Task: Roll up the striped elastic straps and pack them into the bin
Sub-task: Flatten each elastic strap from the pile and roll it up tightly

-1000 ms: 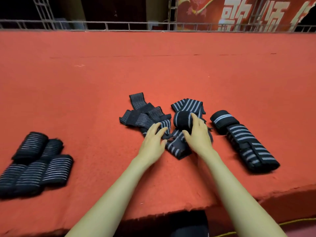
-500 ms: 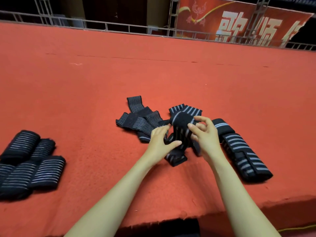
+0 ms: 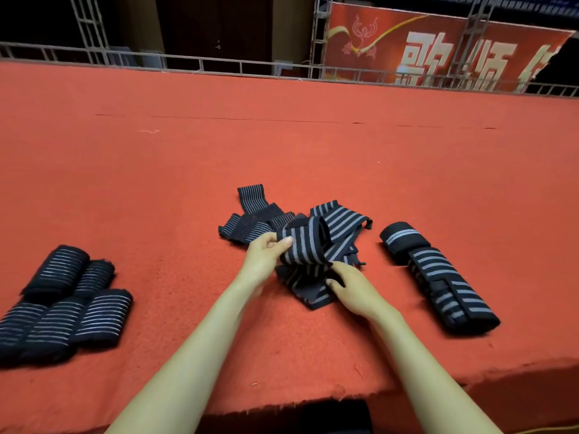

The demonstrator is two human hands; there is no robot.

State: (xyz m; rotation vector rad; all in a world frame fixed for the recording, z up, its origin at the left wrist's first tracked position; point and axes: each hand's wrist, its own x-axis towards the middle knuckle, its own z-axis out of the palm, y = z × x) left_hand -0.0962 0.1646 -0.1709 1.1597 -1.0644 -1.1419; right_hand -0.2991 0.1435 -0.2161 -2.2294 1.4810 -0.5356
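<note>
Where the red cloth [image 3: 163, 189] reaches the left edge of view, a cluster of rolled straps [image 3: 62, 303] lies side by side, touching one another, dark with thin pale stripes. Nearer the middle a small heap of loose straps [image 3: 250, 222] with the same fine stripes sprawls flat, one end pointing away from the person. Just right of that heap, the left hand [image 3: 264, 256] pinches the upper part of a wide-striped strap [image 3: 308, 245] between thumb and curled fingers, lifting a loose loop of it off the cloth. The rest of this strap trails down and lies crumpled on the cloth between the two hands, with another length fanning out behind it. The right hand [image 3: 355, 288] grips the lower part, its fingers curled into the folds and its thumb pressed on top — the fingertips are hidden in the fabric. Further right, apart from the hands, a long bundle [image 3: 438, 278] of wide-striped straps lies at a slant, a rolled end at its far tip. Beyond the cloth run a metal railing [image 3: 219, 62] and, at the far right, a red banner [image 3: 445, 48].
</note>
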